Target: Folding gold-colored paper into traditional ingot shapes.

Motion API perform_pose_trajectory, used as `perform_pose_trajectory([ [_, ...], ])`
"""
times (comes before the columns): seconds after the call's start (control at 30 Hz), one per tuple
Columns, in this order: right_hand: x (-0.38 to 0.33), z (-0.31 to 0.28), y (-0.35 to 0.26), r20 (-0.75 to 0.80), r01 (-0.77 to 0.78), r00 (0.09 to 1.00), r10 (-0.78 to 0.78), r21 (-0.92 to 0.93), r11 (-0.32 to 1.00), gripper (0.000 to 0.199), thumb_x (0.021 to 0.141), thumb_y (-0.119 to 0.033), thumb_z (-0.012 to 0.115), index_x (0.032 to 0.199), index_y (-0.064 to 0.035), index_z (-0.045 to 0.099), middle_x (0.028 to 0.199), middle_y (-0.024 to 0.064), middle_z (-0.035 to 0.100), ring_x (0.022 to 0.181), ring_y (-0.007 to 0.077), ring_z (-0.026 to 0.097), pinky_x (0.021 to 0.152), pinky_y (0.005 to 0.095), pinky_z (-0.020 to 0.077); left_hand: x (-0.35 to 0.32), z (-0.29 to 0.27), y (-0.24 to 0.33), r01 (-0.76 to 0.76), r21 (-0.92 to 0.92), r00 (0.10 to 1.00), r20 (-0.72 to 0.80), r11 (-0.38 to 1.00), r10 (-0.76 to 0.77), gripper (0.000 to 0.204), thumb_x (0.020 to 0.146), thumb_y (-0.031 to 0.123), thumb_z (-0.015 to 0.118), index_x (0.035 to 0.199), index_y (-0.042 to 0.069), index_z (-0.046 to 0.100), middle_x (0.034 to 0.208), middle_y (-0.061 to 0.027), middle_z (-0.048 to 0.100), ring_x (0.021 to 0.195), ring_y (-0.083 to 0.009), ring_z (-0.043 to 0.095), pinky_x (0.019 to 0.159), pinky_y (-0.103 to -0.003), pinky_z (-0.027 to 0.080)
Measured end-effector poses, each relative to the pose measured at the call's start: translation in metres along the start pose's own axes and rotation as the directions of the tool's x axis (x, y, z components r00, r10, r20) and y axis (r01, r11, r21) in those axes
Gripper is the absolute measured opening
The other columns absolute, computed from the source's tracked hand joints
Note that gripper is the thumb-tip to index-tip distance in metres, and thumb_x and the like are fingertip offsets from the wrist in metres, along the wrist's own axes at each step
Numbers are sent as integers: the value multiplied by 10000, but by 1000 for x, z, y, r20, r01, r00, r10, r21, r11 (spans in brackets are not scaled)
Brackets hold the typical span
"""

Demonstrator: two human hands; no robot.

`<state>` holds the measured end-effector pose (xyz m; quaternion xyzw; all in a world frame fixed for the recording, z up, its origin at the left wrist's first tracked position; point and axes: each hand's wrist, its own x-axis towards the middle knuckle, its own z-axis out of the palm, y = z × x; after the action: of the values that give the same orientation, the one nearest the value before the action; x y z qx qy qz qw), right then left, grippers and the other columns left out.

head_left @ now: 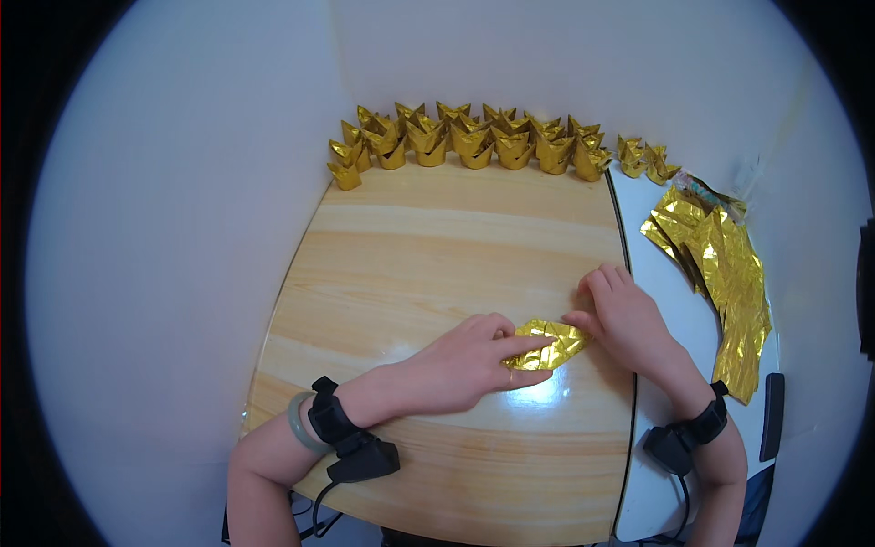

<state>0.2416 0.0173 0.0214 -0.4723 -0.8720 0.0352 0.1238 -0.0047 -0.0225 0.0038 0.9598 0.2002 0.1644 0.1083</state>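
Pressing: I hold a gold foil piece point(547, 344) flat on the counter point(437, 246), pinned between my two hands.
Foil piece: it lies just ahead of me, a little right of the counter's middle, near the seam where the wood meets a white surface point(652, 301).
Long axis: it runs left to right with a slight tilt, the right end a little farther from me than the left.
Left hand point(460, 365): it comes in from the lower left, index finger stretched along the piece's near edge, the other fingers loosely curled; it presses rather than grips.
Right hand point(624, 319): it rests on the right end, thumb tip on the foil, fingers spread flat and unclenched.
Nearer hand: both touch, but the left one covers more of the length.
Beyond: a row of folded gold ingots point(474, 141) lines the far edge, well apart from my hands.
Right side: a stack of flat gold sheets point(725, 273) lies on the white surface, near my right hand.
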Motion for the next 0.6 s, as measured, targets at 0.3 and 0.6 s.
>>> perform_pose_trajectory([
  [0.3,-7,-22,-11,202,-76,979,26,245,967,390,725,-253,768,978,-45,557,950,132,587,936,310,572,779,397,477,-4,2,-1,323,-243,921,-142,915,-363,727,783,120,610,1439,43,303,1323,-147,479,1123,-325,418,1029,-441,288],
  [0.6,8,-23,-8,-138,267,962,-235,302,915,146,719,-84,665,860,-69,633,847,62,641,856,265,603,750,353,493,-6,-7,-13,295,-242,764,-521,924,-380,297,721,10,689,1001,110,679,908,-57,575,879,-258,538,765,-328,461],
])
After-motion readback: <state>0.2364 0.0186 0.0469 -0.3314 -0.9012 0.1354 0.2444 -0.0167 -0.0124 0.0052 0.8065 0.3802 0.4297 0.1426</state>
